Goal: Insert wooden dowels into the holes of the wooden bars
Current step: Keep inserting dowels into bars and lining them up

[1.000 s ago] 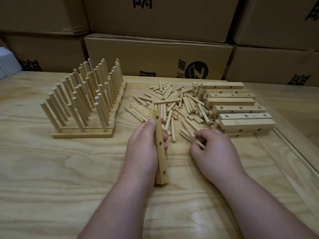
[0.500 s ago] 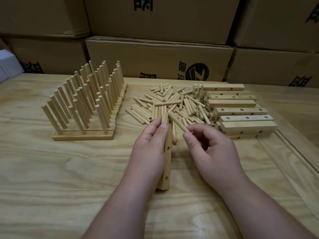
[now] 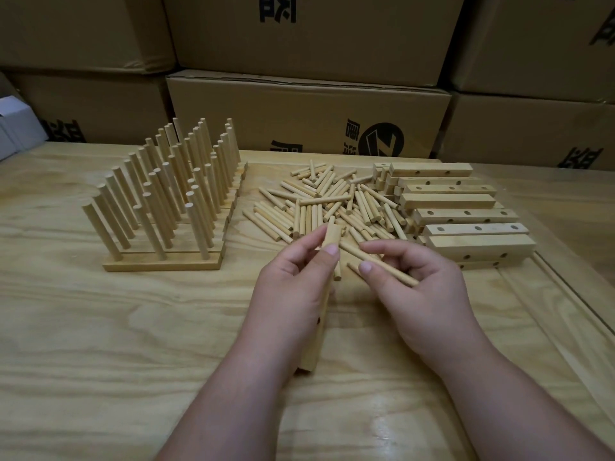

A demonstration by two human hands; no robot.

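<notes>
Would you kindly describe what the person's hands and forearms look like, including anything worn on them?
Both forearms are bare up to the frame edge: no sleeves show. The left hand and right hand wear no gloves, rings, watch or bands. The fingernails that show are short and unpainted. No markings are visible.

Stacked cardboard boxes [image 3: 309,114] with black printed marks line the far edge of a pale wooden table [image 3: 100,361]. A white box [image 3: 15,123] sits at far left.
</notes>
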